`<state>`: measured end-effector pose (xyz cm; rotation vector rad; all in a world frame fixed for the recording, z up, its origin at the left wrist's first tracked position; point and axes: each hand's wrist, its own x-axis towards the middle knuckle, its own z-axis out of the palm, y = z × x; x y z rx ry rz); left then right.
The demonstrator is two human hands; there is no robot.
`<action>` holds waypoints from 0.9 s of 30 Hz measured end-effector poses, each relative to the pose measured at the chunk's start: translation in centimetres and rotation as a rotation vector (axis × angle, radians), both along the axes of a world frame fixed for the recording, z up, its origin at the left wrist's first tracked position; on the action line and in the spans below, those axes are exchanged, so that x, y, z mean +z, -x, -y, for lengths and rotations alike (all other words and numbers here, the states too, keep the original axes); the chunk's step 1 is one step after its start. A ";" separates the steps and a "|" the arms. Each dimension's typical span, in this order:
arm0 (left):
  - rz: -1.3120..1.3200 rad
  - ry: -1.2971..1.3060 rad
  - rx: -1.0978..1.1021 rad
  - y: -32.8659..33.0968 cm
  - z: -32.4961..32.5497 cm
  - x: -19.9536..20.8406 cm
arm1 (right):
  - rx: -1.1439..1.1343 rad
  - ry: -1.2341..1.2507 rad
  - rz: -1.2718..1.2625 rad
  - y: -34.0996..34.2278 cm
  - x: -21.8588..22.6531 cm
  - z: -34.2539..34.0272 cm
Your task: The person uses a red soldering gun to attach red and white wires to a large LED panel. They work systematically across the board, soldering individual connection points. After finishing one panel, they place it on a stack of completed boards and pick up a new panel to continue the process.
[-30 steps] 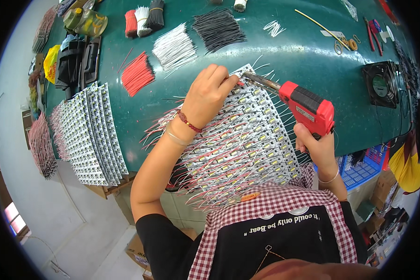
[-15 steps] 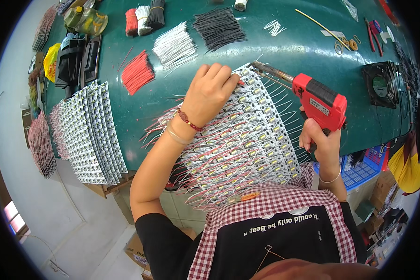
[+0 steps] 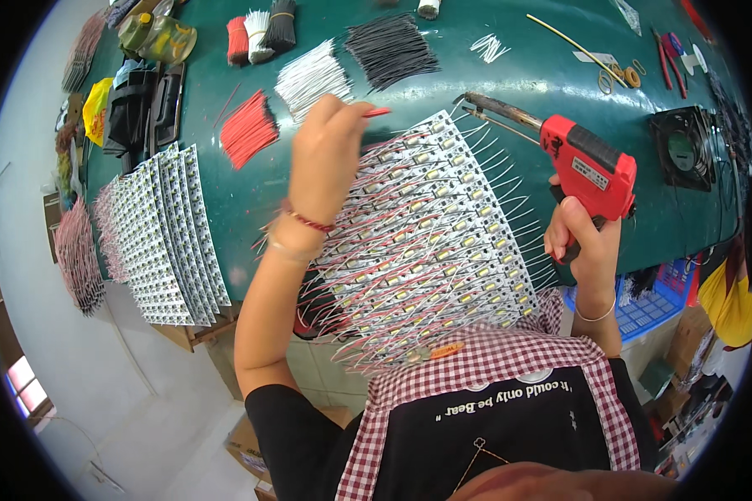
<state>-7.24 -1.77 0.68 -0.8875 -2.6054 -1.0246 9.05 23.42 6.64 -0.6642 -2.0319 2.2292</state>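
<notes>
A red and black soldering gun (image 3: 591, 171) is gripped in my right hand (image 3: 586, 238), its long metal tip pointing left to the far corner of an LED circuit board panel (image 3: 468, 221). Rows of small boards with yellowish LEDs make up the panel, with red and white wires fanning off its left side and pale wires off its right. My left hand (image 3: 327, 154) is raised above the panel's far left edge. Its fingers are closed on a few short red wires (image 3: 378, 112), whose ends poke out to the right.
Across the green table (image 3: 443, 83) lie piles of red wires (image 3: 249, 131), white wires (image 3: 313, 79) and black wires (image 3: 391, 52). Stacked panels (image 3: 159, 238) hang over the left edge. A small fan (image 3: 682, 150) stands at the right, above a blue basket (image 3: 647, 305).
My left hand has lifted off the panel's far corner and moved left, with the red wires in its fingers. The soldering gun has shifted slightly right, away from the panel.
</notes>
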 end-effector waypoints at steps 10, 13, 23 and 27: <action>0.129 0.173 0.000 -0.5 -3.9 -1.5 | -0.040 0.077 -0.036 -0.2 0.2 -0.1; 0.098 0.229 -0.006 -0.8 -4.2 -1.5 | 0.002 0.039 -0.034 -0.2 -0.2 -0.4; 0.060 0.270 -0.016 -1.0 -4.3 -3.2 | -0.013 0.087 -0.049 -0.3 -0.3 -0.3; 0.059 0.200 0.035 -1.1 -4.2 -3.3 | 0.006 0.068 -0.045 -0.3 -0.4 -0.5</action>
